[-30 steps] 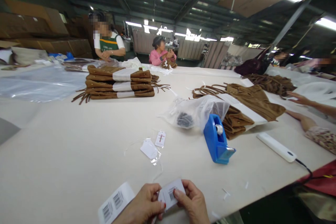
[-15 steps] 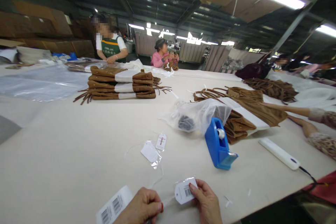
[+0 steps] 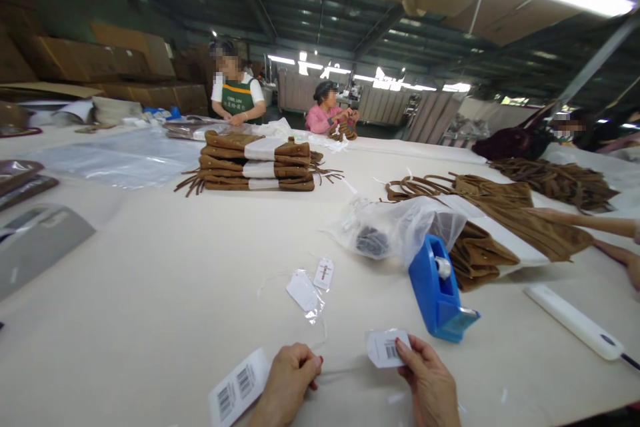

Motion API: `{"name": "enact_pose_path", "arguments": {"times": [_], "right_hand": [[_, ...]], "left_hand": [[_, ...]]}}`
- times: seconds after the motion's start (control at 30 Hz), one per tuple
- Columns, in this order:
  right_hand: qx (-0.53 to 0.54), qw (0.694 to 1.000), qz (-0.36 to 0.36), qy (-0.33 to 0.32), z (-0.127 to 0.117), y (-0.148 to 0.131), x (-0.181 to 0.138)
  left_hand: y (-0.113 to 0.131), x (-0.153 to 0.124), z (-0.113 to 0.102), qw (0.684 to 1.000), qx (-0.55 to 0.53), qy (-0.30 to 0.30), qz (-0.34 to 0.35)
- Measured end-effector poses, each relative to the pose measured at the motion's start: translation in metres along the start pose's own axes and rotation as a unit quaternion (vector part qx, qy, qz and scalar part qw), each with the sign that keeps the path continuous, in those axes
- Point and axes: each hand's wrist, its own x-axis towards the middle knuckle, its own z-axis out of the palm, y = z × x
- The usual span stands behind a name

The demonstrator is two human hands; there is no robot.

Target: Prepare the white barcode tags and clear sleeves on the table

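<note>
My right hand [image 3: 427, 380] pinches a small white barcode tag [image 3: 385, 348] at the near edge of the cream table [image 3: 150, 293]. My left hand [image 3: 287, 383] is closed in a pinch beside it, on what looks like a thin clear strip running toward the tag. A barcode label sheet [image 3: 239, 387] lies just left of my left hand. Two more tags in a clear sleeve [image 3: 309, 288] lie a little farther out. A blue tape dispenser [image 3: 439, 290] stands to the right of the tag.
A clear plastic bag [image 3: 395, 230] and brown fringed garments [image 3: 500, 220] lie right of centre, a folded stack [image 3: 257, 161] farther back. A white scanner [image 3: 575, 321] lies at right. A co-worker's arms [image 3: 590, 223] reach in from the right. Two people work at the far end.
My hands have drawn apart: the right hand carried the tag to the right while the left stayed pinched. The camera view shifted left, showing more of the table's left side.
</note>
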Motion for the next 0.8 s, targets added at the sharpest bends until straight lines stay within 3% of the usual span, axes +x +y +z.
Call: {"name": "enact_pose_path", "arguments": {"times": [0.13,0.2,0.33,0.4,0.47,0.53,0.67,0.8], "right_hand": [[-0.086,0.995,-0.044,0.007,-0.002,-0.004,0.01],[-0.195,0.978,-0.077,0.018,-0.006,-0.006,0.013],[-0.404,0.875,-0.253,0.085,-0.017,-0.003,0.01],[-0.428,0.824,-0.358,0.098,-0.017,0.006,0.005],[-0.435,0.795,-0.418,0.072,-0.012,0.02,-0.004],[-0.415,0.793,-0.446,0.008,0.002,0.039,-0.017],[-0.315,0.829,-0.449,-0.107,0.043,0.073,-0.053],[-0.264,0.86,-0.411,-0.146,0.072,0.078,-0.081]], "left_hand": [[0.018,-0.002,-0.02,0.992,0.068,-0.002,0.105],[0.022,0.0,-0.045,0.979,0.094,0.044,0.173],[0.007,-0.009,-0.101,0.946,0.229,0.162,0.16],[-0.008,-0.02,-0.117,0.935,0.292,0.156,0.122],[-0.019,-0.032,-0.121,0.934,0.324,0.125,0.085],[-0.025,-0.039,-0.116,0.933,0.339,0.1,0.061],[-0.021,-0.038,-0.096,0.947,0.308,0.092,0.031],[-0.013,-0.032,-0.074,0.998,0.064,-0.004,0.026]]}}
